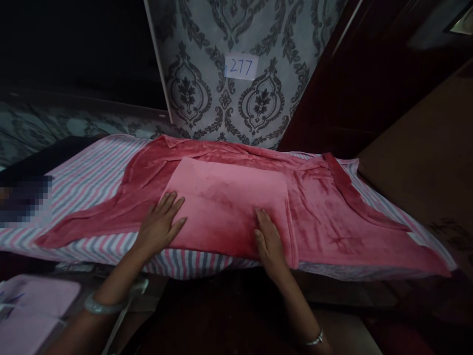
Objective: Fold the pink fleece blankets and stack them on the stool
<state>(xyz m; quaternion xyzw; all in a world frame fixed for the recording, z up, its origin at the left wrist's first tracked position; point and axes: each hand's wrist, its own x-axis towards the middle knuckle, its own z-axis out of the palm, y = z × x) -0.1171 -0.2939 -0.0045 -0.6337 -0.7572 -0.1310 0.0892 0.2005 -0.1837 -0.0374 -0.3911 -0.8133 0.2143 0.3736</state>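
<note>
A folded pink towel [221,197] lies flat in front of me, with a darker red patch along its near side. Beneath it spreads a larger pink-red plush cloth [328,217], wrinkled and reaching out to both sides. My left hand [160,224] rests on the folded towel's left edge, fingers spread and palm down. Near its right side my right hand [269,236] lies on the same towel, fingers stretched out and thumb a little apart. Neither hand grips anything.
A striped pink, grey and white sheet [86,187] covers the table. Behind it is a patterned wall with a paper sign reading 277 [241,66]. A dark screen [74,49] stands at the back left, and a brown box-like panel [424,162] at the right. A pink seat-like object [40,310] sits lower left.
</note>
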